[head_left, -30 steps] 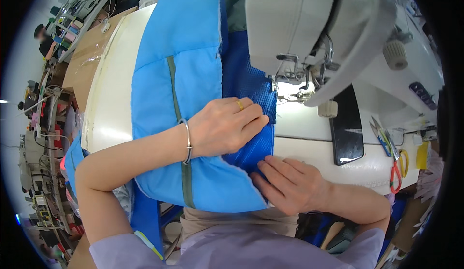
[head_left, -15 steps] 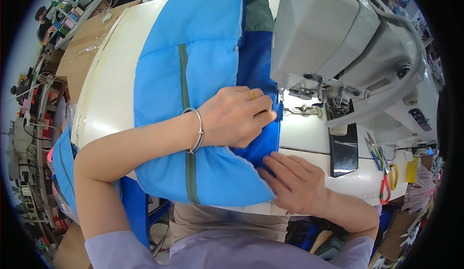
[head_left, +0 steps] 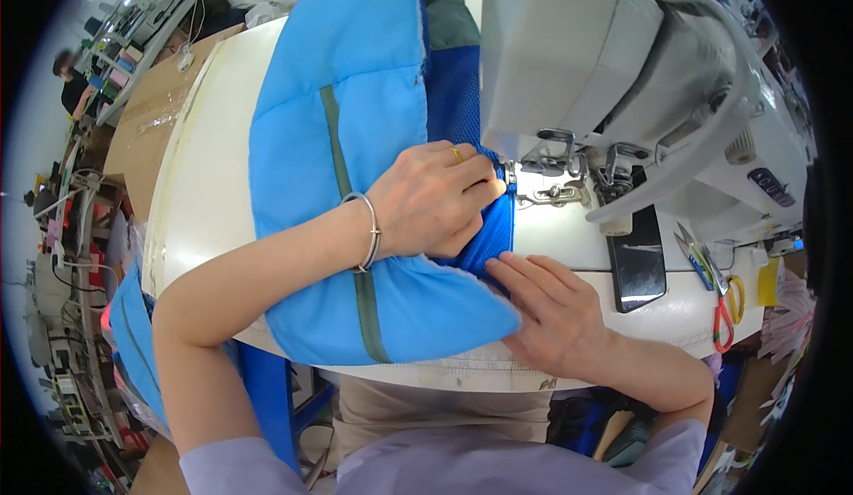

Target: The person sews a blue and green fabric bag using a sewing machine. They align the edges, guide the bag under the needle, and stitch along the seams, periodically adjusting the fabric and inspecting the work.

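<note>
A light blue quilted fabric piece (head_left: 329,24) with a grey-green strip lies left of a white sewing machine (head_left: 551,42), over dark blue mesh fabric (head_left: 451,86). My left hand (head_left: 444,193), with a ring and bracelet, has curled fingers gripping the mesh fabric beside the presser foot (head_left: 511,175). My right hand (head_left: 555,313) grips the fabric's near right edge, its fingertips on the dark blue layer and its thumb hidden by the light blue flap.
A black phone (head_left: 637,282), scissors (head_left: 721,317) and a yellow pad (head_left: 769,286) sit right. Cardboard (head_left: 155,122) and another blue piece (head_left: 138,344) are at left. A person (head_left: 73,86) is among far-left workbenches (head_left: 133,46).
Both hands and the fabric have shifted forward, away from my body, and the mesh under my fingers now reaches closer beside the presser foot.
</note>
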Available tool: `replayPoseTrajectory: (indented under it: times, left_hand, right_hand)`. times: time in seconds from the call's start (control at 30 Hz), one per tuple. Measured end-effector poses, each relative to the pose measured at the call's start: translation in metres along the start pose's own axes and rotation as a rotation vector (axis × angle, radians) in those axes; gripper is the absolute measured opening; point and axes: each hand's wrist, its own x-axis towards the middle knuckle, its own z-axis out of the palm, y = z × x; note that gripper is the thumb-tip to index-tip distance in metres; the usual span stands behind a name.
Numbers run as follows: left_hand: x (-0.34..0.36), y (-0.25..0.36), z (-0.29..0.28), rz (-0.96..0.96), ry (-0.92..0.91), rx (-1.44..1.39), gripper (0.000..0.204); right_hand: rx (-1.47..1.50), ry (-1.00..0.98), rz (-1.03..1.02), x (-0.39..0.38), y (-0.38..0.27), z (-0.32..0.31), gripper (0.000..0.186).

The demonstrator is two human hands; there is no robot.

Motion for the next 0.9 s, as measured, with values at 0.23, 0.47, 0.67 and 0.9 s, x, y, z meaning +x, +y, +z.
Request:
replayPoseTrajectory:
  times: [0.23,0.47,0.67,0.9]
  left_hand:
    - [0.003,-0.002,-0.003,0.030,0.020,-0.031,0.022]
    - [0.001,-0.011,0.005,0.051,0.087,-0.007,0.020]
    - [0.002,-0.011,0.002,0.030,0.060,0.027,0.018]
    - [0.003,-0.014,0.001,0.039,0.035,0.018,0.018]
  right_hand:
    - [0.028,0.001,0.028,0.001,0.004,0.001,0.047]
    - [0.062,-0.035,0.081,0.006,0.007,-0.004,0.050]
    - [0.037,-0.020,0.016,0.008,0.021,-0.003,0.040]
    - [-0.022,0.316,0.396,0.018,0.068,-0.036,0.020]
